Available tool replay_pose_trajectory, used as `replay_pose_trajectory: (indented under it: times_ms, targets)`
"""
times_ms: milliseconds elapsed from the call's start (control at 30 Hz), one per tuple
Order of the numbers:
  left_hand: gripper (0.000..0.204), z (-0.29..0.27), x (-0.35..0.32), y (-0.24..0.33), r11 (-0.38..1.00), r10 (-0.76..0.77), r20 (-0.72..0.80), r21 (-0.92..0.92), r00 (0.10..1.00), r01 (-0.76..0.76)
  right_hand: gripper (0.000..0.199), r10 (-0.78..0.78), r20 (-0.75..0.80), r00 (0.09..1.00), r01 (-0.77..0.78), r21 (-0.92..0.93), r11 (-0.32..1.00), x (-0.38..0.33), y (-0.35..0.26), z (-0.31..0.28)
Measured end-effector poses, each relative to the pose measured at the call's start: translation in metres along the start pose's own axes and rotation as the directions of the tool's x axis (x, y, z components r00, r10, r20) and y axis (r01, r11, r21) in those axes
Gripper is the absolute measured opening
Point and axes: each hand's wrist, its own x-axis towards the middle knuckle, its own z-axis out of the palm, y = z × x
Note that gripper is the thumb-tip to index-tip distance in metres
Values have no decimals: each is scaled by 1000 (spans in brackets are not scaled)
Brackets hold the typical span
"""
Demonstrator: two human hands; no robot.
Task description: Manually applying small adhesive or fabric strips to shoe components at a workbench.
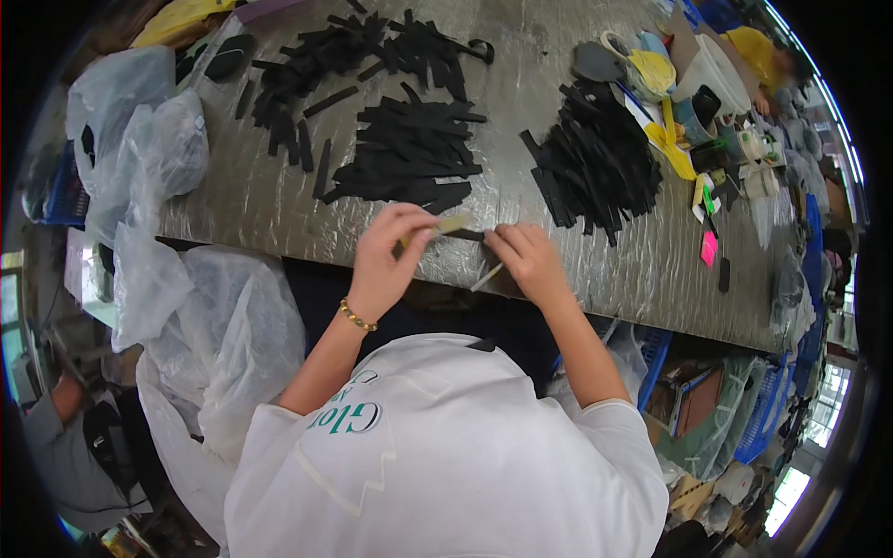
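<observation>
Both of my hands meet over the table's near edge, with a short black strip (pixel 465 234) stretched between their fingertips. My left hand (pixel 383 259) is closed, thumb against fingers, at the strip's left end. A pale yellowish flat piece (pixel 456 223) also sticks out from those fingers, just above the strip; its kind is unclear. My right hand (pixel 530 262) pinches the strip's other end. From under its fingers a thin pale stick (pixel 486 277) slants down to the left. Just beyond my hands lies a pile of black strips (pixel 409 149).
Another heap of black strips (pixel 600 163) lies to the right, and a looser heap (pixel 316 70) at the far left. Tubs, a white container (pixel 712 79) and yellow ribbon (pixel 672 139) crowd the table's right side. Clear plastic bags (pixel 223 325) hang at the left edge.
</observation>
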Motion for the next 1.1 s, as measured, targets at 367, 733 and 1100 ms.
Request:
replay_pose_trajectory:
  times_ms: [367,733,1100]
  targets:
    - [21,35,0,-13,942,82,254,294,964,-158,31,303,9,953,-292,305,907,-1,-22,-9]
    - [30,38,-14,-18,911,211,341,271,916,-311,25,592,-70,803,-553,280,784,-13,-32,1]
    - [32,52,-12,-18,901,244,308,280,919,-333,20,737,-77,672,-658,393,642,-21,-47,12]
